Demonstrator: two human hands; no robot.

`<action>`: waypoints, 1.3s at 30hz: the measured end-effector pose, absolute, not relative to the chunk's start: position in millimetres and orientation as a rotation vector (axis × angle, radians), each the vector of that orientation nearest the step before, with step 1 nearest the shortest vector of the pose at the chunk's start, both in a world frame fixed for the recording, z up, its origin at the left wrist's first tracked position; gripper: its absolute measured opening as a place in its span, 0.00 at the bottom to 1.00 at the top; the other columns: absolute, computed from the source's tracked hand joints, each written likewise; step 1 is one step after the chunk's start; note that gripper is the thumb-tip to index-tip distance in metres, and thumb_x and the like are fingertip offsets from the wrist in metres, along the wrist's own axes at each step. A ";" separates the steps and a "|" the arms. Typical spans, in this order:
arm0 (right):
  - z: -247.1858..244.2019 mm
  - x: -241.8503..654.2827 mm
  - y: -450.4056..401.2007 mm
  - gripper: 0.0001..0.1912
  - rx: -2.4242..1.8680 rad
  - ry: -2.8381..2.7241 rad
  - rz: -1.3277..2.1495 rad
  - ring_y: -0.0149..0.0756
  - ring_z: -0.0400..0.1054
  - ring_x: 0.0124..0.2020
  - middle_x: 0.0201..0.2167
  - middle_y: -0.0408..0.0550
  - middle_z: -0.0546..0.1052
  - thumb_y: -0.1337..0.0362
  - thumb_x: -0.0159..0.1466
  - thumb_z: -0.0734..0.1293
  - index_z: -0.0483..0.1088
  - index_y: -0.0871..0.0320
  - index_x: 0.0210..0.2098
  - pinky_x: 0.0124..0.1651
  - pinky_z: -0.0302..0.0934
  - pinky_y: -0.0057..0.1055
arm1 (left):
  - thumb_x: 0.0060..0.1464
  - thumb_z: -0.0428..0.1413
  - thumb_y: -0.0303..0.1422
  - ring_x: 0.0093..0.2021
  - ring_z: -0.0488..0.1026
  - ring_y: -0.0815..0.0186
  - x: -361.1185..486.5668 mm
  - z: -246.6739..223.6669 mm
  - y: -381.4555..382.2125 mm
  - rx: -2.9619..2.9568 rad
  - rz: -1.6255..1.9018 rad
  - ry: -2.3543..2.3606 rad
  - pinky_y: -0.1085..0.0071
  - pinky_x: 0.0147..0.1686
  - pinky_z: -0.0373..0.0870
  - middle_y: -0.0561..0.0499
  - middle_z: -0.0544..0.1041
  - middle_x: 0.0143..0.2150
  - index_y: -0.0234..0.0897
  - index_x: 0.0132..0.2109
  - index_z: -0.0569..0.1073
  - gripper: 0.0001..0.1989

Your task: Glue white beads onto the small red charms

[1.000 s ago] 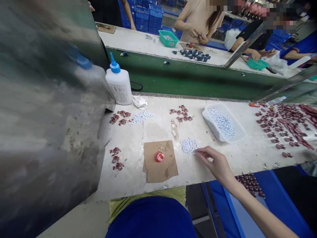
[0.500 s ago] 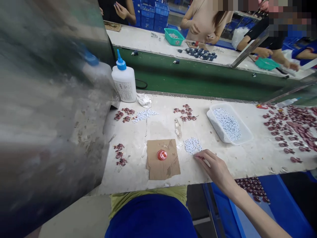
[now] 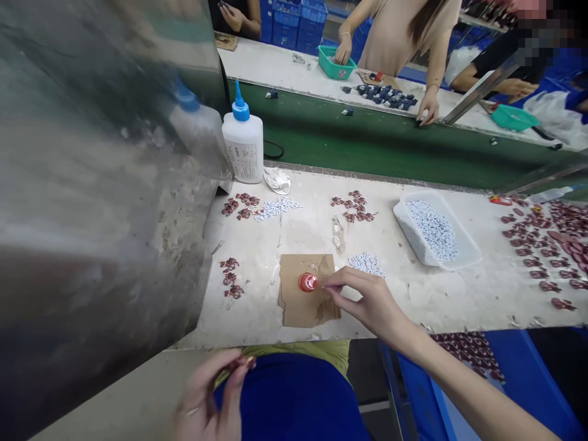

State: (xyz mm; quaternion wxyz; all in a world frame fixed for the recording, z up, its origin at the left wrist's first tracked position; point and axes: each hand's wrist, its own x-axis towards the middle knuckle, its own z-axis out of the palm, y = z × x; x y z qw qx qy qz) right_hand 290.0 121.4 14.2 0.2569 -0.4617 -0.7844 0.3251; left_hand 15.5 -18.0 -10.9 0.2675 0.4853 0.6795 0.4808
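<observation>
My left hand [image 3: 214, 395] is low, in front of the table edge, thumb and fingers pinching a small dark red piece [image 3: 248, 362]. Over the right edge of a cardboard square [image 3: 294, 312], my right hand [image 3: 370, 300] has its thumb and fingertips pressed together; whatever they hold is too small to make out. Just left of those fingertips a small round red cap [image 3: 308, 282] sits on the cardboard, its inside shiny. Partly behind the right hand lies a loose patch of tiny white pieces with dark marks [image 3: 366, 263].
A clear plastic tub [image 3: 471, 256] of similar white pieces stands to the right. Dark red pieces [image 3: 232, 278] lie in groups, many at far right. A white bottle with blue nozzle [image 3: 244, 150] stands beside a metal panel [image 3: 114, 184]. Co-workers sit at the opposite bench [image 3: 285, 70].
My right hand has moved left from the white pieces to beside the red cap. My left hand has come into view holding a dark red piece. The camera view has shifted slightly.
</observation>
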 end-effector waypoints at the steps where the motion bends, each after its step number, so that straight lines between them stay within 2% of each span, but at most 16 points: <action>1: 13.3 284.7 124.3 0.07 -1.238 -2.153 0.854 0.36 0.77 0.36 0.38 0.47 0.81 0.68 0.71 0.66 0.77 0.53 0.43 0.38 0.71 0.33 | 0.63 0.59 0.35 0.33 0.80 0.77 21.5 -9.0 -10.8 1.388 1.307 1.785 0.87 0.40 0.79 0.57 0.81 0.37 0.43 0.46 0.77 0.05; 4: 10.7 277.7 130.0 0.08 -1.227 -2.218 0.798 0.36 0.77 0.37 0.39 0.49 0.81 0.68 0.72 0.65 0.76 0.55 0.43 0.38 0.71 0.33 | 0.63 0.59 0.33 0.38 0.80 0.79 31.6 -2.3 7.3 1.514 1.262 1.657 0.90 0.45 0.77 0.58 0.81 0.40 0.48 0.49 0.77 0.08; 10: 5.7 280.4 130.7 0.08 -1.228 -2.239 0.789 0.37 0.79 0.40 0.40 0.49 0.82 0.69 0.73 0.65 0.76 0.55 0.44 0.40 0.72 0.33 | 0.60 0.63 0.30 0.42 0.82 0.77 31.0 -0.3 18.6 1.573 1.163 1.598 0.88 0.51 0.78 0.59 0.82 0.46 0.50 0.53 0.78 0.15; 14: 4.7 281.0 129.5 0.09 -1.236 -2.247 0.797 0.37 0.79 0.41 0.41 0.49 0.82 0.70 0.73 0.64 0.76 0.55 0.45 0.42 0.72 0.34 | 0.61 0.59 0.25 0.44 0.82 0.74 34.4 2.2 22.3 1.614 1.214 1.544 0.84 0.50 0.80 0.54 0.81 0.47 0.47 0.54 0.78 0.17; 18: 5.1 281.6 126.7 0.09 -1.232 -2.196 0.811 0.37 0.78 0.41 0.41 0.49 0.82 0.70 0.73 0.64 0.76 0.55 0.45 0.41 0.72 0.34 | 0.63 0.58 0.29 0.44 0.82 0.76 43.2 2.1 28.2 1.475 1.180 1.603 0.89 0.48 0.78 0.54 0.81 0.47 0.48 0.55 0.77 0.15; 21: 7.2 281.7 123.4 0.08 -1.230 -2.084 0.826 0.37 0.78 0.41 0.41 0.49 0.82 0.69 0.72 0.65 0.77 0.54 0.44 0.41 0.72 0.35 | 0.59 0.63 0.31 0.42 0.83 0.73 50.0 2.9 31.6 1.231 1.243 1.613 0.88 0.47 0.79 0.55 0.83 0.42 0.43 0.51 0.76 0.13; 24: 13.5 280.0 119.8 0.07 -1.212 -1.958 0.874 0.38 0.78 0.41 0.39 0.47 0.83 0.69 0.70 0.67 0.77 0.53 0.42 0.42 0.72 0.37 | 0.57 0.64 0.28 0.41 0.83 0.76 52.3 7.7 34.6 1.284 1.301 1.594 0.88 0.48 0.79 0.58 0.83 0.40 0.43 0.45 0.78 0.09; 28: 28.5 275.3 112.7 0.08 -1.199 -1.825 0.982 0.37 0.78 0.40 0.37 0.46 0.83 0.70 0.68 0.70 0.79 0.51 0.42 0.43 0.73 0.37 | 0.62 0.58 0.23 0.48 0.79 0.75 50.9 13.9 38.3 1.554 1.281 1.534 0.83 0.49 0.80 0.54 0.78 0.47 0.47 0.53 0.78 0.17; 31: 39.8 271.4 105.0 0.10 -1.168 -1.761 1.048 0.36 0.77 0.40 0.37 0.44 0.82 0.73 0.67 0.70 0.79 0.52 0.41 0.43 0.73 0.36 | 0.62 0.57 0.22 0.47 0.79 0.75 52.9 15.7 39.4 1.648 1.221 1.468 0.83 0.48 0.80 0.53 0.77 0.47 0.46 0.58 0.75 0.20; 37: 56.2 261.8 94.2 0.11 -1.023 -1.788 1.133 0.35 0.79 0.39 0.38 0.46 0.83 0.74 0.65 0.71 0.79 0.53 0.43 0.41 0.75 0.33 | 0.55 0.64 0.20 0.43 0.80 0.78 59.0 22.3 39.4 1.768 1.285 1.438 0.86 0.49 0.78 0.58 0.81 0.44 0.43 0.47 0.78 0.15; 39: 59.6 258.1 93.1 0.10 -0.976 -1.792 1.160 0.35 0.80 0.40 0.39 0.47 0.83 0.74 0.65 0.71 0.79 0.55 0.43 0.41 0.76 0.33 | 0.54 0.64 0.19 0.43 0.80 0.77 58.6 24.9 39.7 1.790 1.299 1.401 0.85 0.49 0.79 0.57 0.81 0.45 0.42 0.48 0.78 0.17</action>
